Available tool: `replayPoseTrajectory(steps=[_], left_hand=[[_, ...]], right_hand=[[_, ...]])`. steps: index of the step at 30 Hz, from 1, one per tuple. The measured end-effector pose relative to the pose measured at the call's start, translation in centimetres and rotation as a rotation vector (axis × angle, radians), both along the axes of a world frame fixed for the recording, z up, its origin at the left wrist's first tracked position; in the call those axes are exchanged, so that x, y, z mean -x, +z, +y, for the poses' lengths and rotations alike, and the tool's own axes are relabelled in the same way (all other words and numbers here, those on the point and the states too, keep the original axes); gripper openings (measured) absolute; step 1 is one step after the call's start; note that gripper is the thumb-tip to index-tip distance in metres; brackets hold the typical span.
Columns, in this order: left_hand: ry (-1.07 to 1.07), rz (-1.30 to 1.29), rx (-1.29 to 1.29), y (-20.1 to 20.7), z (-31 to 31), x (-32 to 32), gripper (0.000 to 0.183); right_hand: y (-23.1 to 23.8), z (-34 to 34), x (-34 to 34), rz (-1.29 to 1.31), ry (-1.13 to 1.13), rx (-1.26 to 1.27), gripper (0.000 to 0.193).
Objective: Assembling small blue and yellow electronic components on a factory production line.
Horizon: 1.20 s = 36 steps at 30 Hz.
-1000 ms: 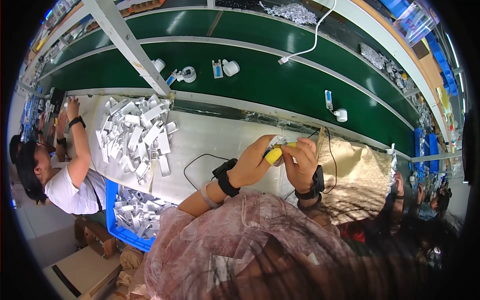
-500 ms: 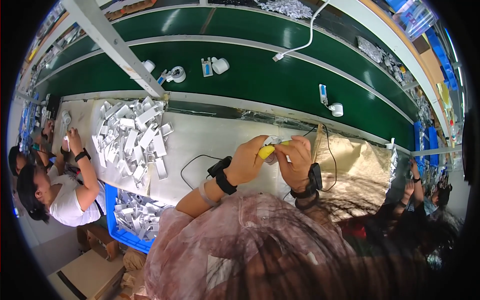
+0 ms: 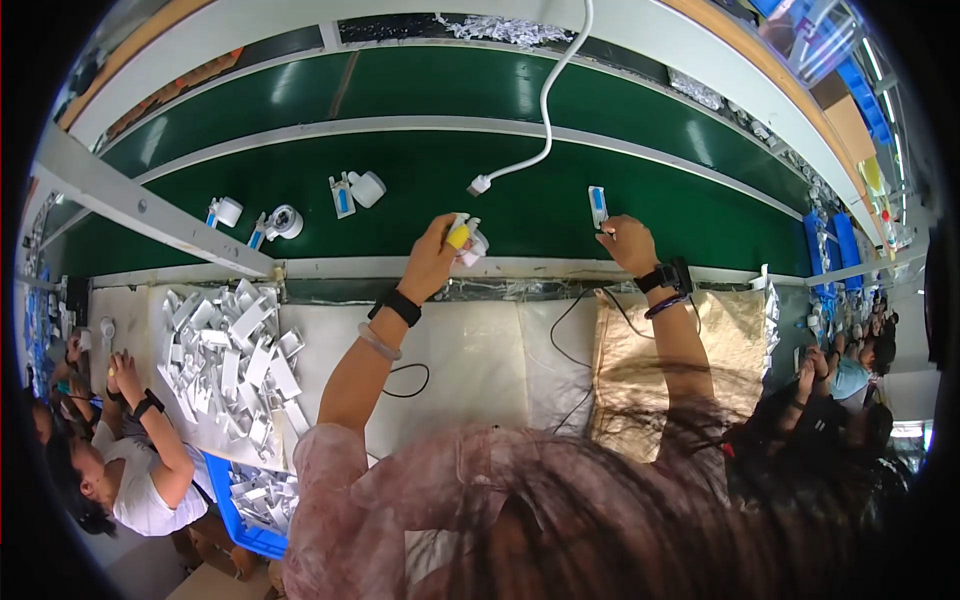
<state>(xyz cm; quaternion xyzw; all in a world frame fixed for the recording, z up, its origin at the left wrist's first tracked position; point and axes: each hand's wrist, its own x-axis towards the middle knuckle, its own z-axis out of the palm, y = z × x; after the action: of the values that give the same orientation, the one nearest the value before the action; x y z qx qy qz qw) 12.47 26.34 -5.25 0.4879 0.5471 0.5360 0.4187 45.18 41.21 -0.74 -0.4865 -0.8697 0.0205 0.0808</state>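
Note:
My left hand (image 3: 432,258) is closed on a white plastic part (image 3: 473,244) above the near edge of the green conveyor belt. A yellow patch shows at its fingertips; whether it is a finger cover or a piece of the part, I cannot tell. Farther right, my right hand (image 3: 629,246) reaches onto the belt with its fingers curled at the near end of a white unit with a blue strip (image 3: 598,207). The round white body of that unit is hidden behind the hand. Several similar white units, such as one with a round body (image 3: 367,188), stand on the belt to the left.
White plastic pieces (image 3: 232,350) lie heaped on the worktable's left, above a blue bin (image 3: 255,537) of similar pieces. A white cable (image 3: 546,110) hangs over the belt. Brown paper (image 3: 640,400) covers the right side. A co-worker (image 3: 150,470) sits at left; a metal post (image 3: 150,205) slants nearby.
My hands have parted from over the table and moved forward to the belt. The left carries the white part; the right has gone to the unit there. The whole view has shifted.

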Motion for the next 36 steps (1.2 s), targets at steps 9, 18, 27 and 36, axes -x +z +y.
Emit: replayPoseTrajectory(steps=[9, 18, 27, 36], left_hand=[[0.589, 0.809, -0.189, -5.2, 2.2, 5.3, 0.048], [0.075, 0.285, -0.237, -1.9, -3.5, -2.0, 0.054], [-0.152, 0.135, -0.312, 4.3, -9.4, -5.4, 0.077], [-0.303, -0.226, -0.123, 8.5, -15.5, -4.8, 0.089]], right_hand=[[-10.0, 7.8, -3.5, -0.412, -0.019, -0.025, 0.023], [-2.9, 2.2, 3.8, 0.638, -0.034, 0.996, 0.016], [8.3, -14.2, 10.7, 0.952, 0.258, 1.469, 0.009], [11.2, -19.0, 9.3, 0.908, 0.309, 1.463, 0.011]])
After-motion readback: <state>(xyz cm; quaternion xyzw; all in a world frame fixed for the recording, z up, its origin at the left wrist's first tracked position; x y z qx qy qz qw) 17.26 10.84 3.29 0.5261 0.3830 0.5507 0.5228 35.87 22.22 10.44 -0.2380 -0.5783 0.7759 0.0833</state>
